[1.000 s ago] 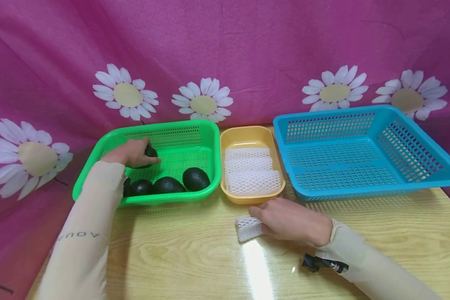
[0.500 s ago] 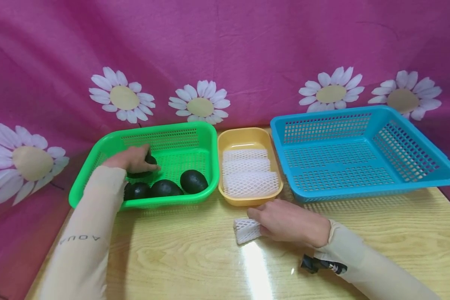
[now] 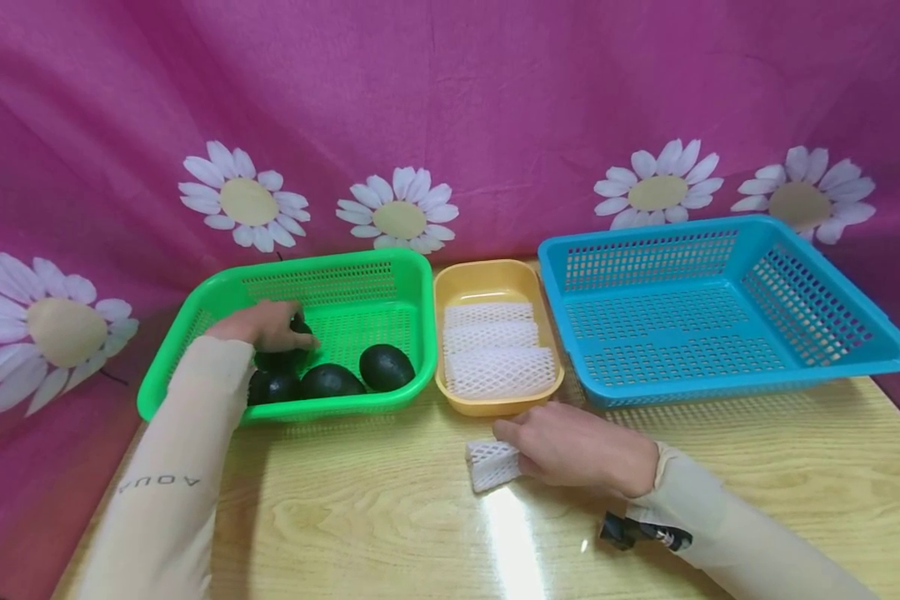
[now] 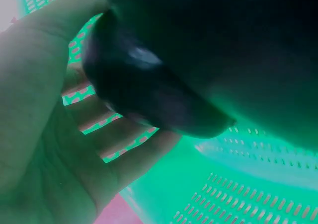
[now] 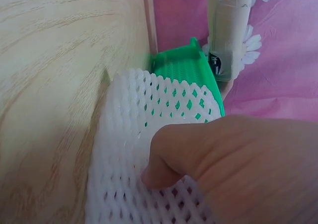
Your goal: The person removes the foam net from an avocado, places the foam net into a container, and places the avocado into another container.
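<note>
In the head view my left hand (image 3: 266,325) is inside the green basket (image 3: 425,333), gripping a dark avocado (image 3: 279,361) from above. The left wrist view shows its thumb and fingers curled around the avocado (image 4: 144,85), while another dark shape (image 4: 238,45) fills the upper right, blurred. Several more avocados (image 3: 387,367) lie along the basket's front wall. Over the table's middle, my right hand (image 3: 570,446) pinches a white foam net sleeve (image 3: 492,467). Its thumb presses against the mesh (image 5: 129,149) in the right wrist view.
A yellow tray (image 3: 487,275) holding several white foam net sleeves (image 3: 500,371) stands between the green basket and a blue basket (image 3: 667,317) on the right. All rest on the wooden table (image 3: 360,517), before a pink flowered cloth (image 3: 495,100).
My left hand has shifted slightly toward the front of the green basket, with the avocado in its grip. The right hand keeps holding the foam sleeve in nearly the same place.
</note>
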The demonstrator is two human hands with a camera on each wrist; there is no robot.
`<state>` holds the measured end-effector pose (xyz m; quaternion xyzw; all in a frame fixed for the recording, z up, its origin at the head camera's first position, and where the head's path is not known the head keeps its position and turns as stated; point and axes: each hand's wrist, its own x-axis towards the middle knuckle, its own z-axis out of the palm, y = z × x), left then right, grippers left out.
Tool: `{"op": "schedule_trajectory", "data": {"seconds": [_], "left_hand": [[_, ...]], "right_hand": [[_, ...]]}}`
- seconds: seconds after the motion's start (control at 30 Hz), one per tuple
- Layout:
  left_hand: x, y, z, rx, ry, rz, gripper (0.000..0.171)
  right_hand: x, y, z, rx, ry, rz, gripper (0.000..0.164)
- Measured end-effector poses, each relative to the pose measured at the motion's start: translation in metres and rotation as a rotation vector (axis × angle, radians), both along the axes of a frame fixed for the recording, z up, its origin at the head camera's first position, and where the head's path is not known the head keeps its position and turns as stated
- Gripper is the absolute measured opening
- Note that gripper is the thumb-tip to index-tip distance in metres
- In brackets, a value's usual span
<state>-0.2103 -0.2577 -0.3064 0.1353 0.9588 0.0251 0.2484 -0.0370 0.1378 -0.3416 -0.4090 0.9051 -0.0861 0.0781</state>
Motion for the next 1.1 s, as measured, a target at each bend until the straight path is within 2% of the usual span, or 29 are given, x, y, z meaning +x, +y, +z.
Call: {"op": "schedule_trajectory", "data": {"seconds": [0.13,0.5,0.7,0.9,1.1], "left_hand": [[0.002,-0.001,0.006,0.002,0.016,-0.014,0.057],[0.008,-0.004,0.02,-0.034,0.009,-0.019,0.059],[0.013,-0.005,0.028,-0.02,0.027,-0.029,0.058],[0.014,-0.009,0.037,0.028,0.077,-0.046,0.053],[0.016,-0.014,0.042,0.126,0.127,-0.031,0.052]], "right_hand": [[0.001,-0.001,0.0,-0.001,-0.003,-0.003,0.015],[0.001,-0.001,0.001,-0.006,-0.005,-0.007,0.015],[0.002,-0.001,0.003,-0.003,-0.004,-0.006,0.015],[0.003,-0.001,0.004,-0.005,0.003,0.003,0.015],[0.002,-0.003,0.005,-0.009,0.009,0.015,0.016]]}}
